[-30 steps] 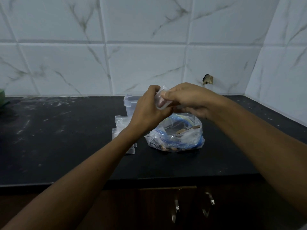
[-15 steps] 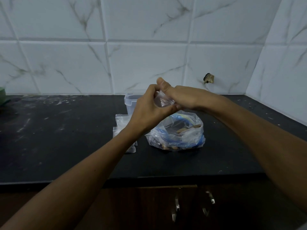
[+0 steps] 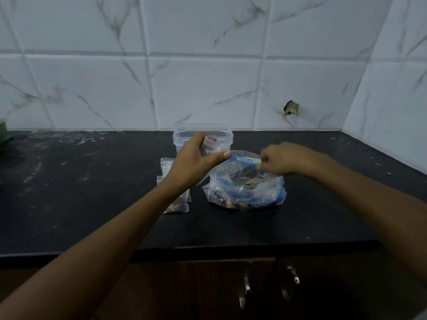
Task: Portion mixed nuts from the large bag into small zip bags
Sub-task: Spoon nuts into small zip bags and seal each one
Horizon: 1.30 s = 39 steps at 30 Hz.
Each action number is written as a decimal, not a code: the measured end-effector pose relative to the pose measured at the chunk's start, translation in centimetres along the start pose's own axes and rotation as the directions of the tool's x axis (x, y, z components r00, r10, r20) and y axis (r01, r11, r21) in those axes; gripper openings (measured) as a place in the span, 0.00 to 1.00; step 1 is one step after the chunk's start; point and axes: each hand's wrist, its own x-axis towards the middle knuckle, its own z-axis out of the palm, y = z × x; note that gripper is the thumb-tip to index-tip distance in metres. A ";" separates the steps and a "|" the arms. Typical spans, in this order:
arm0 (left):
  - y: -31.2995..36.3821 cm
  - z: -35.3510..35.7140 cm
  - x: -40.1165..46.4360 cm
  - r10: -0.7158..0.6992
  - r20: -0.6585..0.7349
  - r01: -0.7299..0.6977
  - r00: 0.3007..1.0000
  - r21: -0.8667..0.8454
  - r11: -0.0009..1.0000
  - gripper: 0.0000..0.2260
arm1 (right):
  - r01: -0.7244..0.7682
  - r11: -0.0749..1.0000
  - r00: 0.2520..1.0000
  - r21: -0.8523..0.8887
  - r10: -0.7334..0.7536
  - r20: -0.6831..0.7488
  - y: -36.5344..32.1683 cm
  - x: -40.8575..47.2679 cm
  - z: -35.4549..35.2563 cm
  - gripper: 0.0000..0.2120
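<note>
My left hand [image 3: 196, 162] grips a small clear zip bag [image 3: 211, 146] above the counter, its mouth held open between thumb and fingers. The large clear bag of mixed nuts [image 3: 254, 195], printed in blue, sits open on the black counter [image 3: 92, 204] just to the right. A spoon [image 3: 251, 181] lies inside it, handle pointing right. My right hand [image 3: 284, 161] is blurred at the large bag's mouth, its curled fingertips at the spoon handle. Whether it holds the handle does not show.
Small zip bags with nuts [image 3: 178, 204] lie on the counter under my left forearm. A clear plastic container [image 3: 182, 137] stands behind my left hand against the tiled wall. A green object [image 3: 3, 135] sits at the far left edge. Cabinet handles [image 3: 247, 285] show below the counter front.
My right hand has left the small zip bag and dropped right to the large bag's mouth by the spoon. My left hand alone keeps the small bag.
</note>
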 end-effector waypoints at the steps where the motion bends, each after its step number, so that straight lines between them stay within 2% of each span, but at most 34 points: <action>1: -0.2 -0.1 -0.1 -0.006 0.004 0.006 1.000 -0.004 1.000 0.25 | -0.042 0.997 0.998 -0.060 0.045 0.054 0.0 -0.2 0.8 0.17; 3: -0.4 -0.2 -0.1 -0.021 0.018 0.021 1.000 -0.027 0.999 0.26 | -0.073 0.993 0.997 -0.096 0.076 0.033 -0.1 -0.2 1.8 0.15; 9: -0.2 -0.1 -0.1 -0.021 0.085 0.024 0.996 -0.031 0.999 0.24 | -0.067 0.998 0.994 -0.001 0.066 -0.084 -0.3 0.5 1.9 0.10; 12: -0.1 -0.3 -0.1 -0.014 0.124 0.016 0.992 -0.018 1.000 0.23 | -0.060 0.997 0.973 0.045 0.069 -0.221 0.3 0.7 1.4 0.03; 14: -0.3 -0.4 -0.2 -0.017 0.147 0.018 0.989 -0.008 1.000 0.22 | -0.038 0.995 0.961 0.087 0.060 -0.269 0.9 1.0 0.9 0.05; 18: -0.9 -0.5 -0.2 -0.059 0.179 0.068 0.982 -0.046 0.997 0.25 | 0.099 0.973 0.968 0.210 -0.045 -0.248 1.6 1.4 0.0 0.03; 21: -1.0 -0.4 -0.2 -0.110 0.205 0.133 0.972 -0.100 0.986 0.23 | 0.209 0.940 0.975 0.270 -0.178 -0.133 1.4 1.4 -0.1 0.05; 23: -1.1 -0.1 -0.3 -0.131 0.231 0.162 0.964 -0.123 0.979 0.21 | 0.247 0.912 0.968 0.328 -0.251 -0.031 1.1 1.6 0.5 0.07; 25: -1.0 0.3 -0.5 -0.146 0.281 0.191 0.949 -0.141 0.971 0.20 | 0.265 0.877 0.956 0.400 -0.292 0.007 1.0 1.9 1.3 0.09; 29: -1.0 0.9 -0.6 -0.144 0.337 0.208 0.930 -0.160 0.965 0.19 | 0.286 0.863 0.957 0.416 -0.277 -0.084 1.1 2.3 2.5 0.06; 34: -1.2 1.3 -0.3 -0.157 0.346 0.214 0.925 -0.133 0.968 0.21 | 0.266 0.871 0.946 0.414 -0.154 -0.284 1.0 2.1 3.5 0.05; 36: -1.2 1.4 -0.3 -0.162 0.338 0.224 0.927 -0.153 0.963 0.21 | 0.258 0.861 0.954 0.438 -0.154 -0.258 1.2 1.8 3.2 0.05; 39: -1.0 1.5 -0.6 -0.155 0.329 0.224 0.931 -0.183 0.957 0.20 | 0.252 0.842 0.966 0.477 -0.244 -0.079 1.1 1.6 2.8 0.06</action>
